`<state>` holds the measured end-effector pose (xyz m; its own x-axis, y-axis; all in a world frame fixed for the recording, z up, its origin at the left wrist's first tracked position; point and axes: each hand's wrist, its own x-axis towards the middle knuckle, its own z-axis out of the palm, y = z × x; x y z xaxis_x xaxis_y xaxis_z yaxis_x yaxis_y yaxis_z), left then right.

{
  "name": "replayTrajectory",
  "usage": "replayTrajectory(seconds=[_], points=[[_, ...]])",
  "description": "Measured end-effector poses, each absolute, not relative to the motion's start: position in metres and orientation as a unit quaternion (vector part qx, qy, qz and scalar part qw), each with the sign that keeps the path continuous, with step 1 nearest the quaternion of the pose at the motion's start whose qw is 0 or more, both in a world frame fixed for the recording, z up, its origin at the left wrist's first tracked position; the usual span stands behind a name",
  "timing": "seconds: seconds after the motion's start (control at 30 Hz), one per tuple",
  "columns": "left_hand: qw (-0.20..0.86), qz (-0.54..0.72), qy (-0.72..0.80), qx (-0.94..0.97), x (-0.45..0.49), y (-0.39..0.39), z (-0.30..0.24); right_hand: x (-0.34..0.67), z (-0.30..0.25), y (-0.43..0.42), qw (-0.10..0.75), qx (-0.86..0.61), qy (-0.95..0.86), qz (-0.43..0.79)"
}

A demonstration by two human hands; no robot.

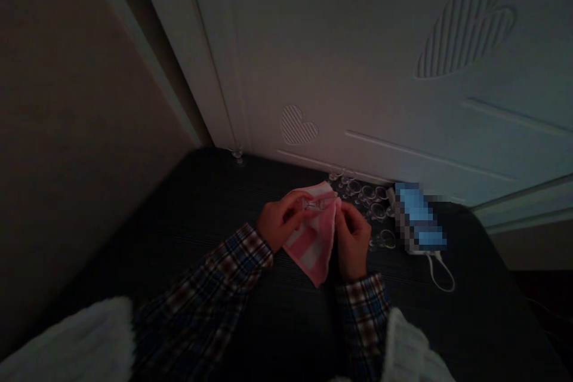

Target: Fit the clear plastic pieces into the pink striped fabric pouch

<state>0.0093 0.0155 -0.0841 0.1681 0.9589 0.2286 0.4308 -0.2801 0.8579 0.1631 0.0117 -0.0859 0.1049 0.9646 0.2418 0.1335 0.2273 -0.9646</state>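
Observation:
My left hand [280, 219] is closed around a small clear glass [313, 205], which looks like a tiny stemmed cup; the dim light blurs its shape. A pink and white cloth [313, 245] lies under and around the glass and hangs down between my hands. My right hand [353, 242] pinches the cloth's upper right edge near the glass. Just beyond my right hand stand several more small clear glasses [378, 211] with round rims.
A black wood-grain table [215, 209] carries everything. One small glass [237, 154] stands alone at the back left corner. On the right, a phone [421, 218] with a lit, blurred screen leans near a white cable loop [443, 280]. A white panel with heart reliefs [299, 125] borders the back.

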Motion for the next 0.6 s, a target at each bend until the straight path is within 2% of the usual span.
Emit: replayTrajectory(seconds=[0.23, 0.6], points=[[0.301, 0.396, 0.527, 0.689, 0.0076, 0.0174, -0.0832, 0.1627, -0.0845, 0.0115, 0.561, -0.482, -0.552, 0.385], [0.325, 0.401, 0.518, 0.682, 0.0094, 0.0168, -0.0868, 0.1609, -0.0849, 0.0106, 0.545, -0.503, -0.571, 0.353]])
